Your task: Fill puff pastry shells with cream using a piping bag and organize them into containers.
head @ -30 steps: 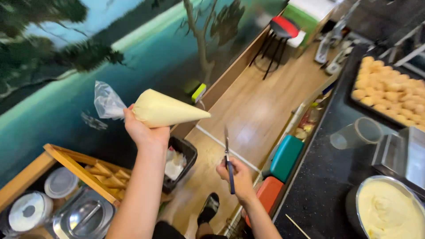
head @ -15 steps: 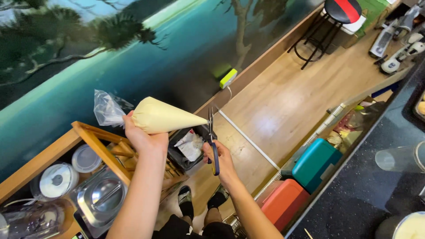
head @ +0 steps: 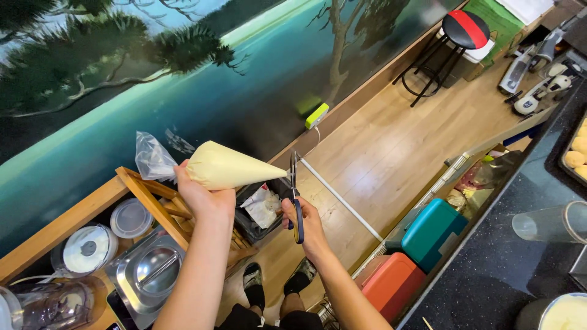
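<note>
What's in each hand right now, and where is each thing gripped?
The left hand holds a filled piping bag at its wide twisted end. The right hand holds scissors by the blue handles, blades at the bag's tip.

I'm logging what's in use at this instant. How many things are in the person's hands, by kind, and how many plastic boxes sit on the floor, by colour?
Filled piping bag, in the left hand: 1
Scissors, in the right hand: 1
Teal box: 1
Orange-red box: 1
Total: 4
</note>
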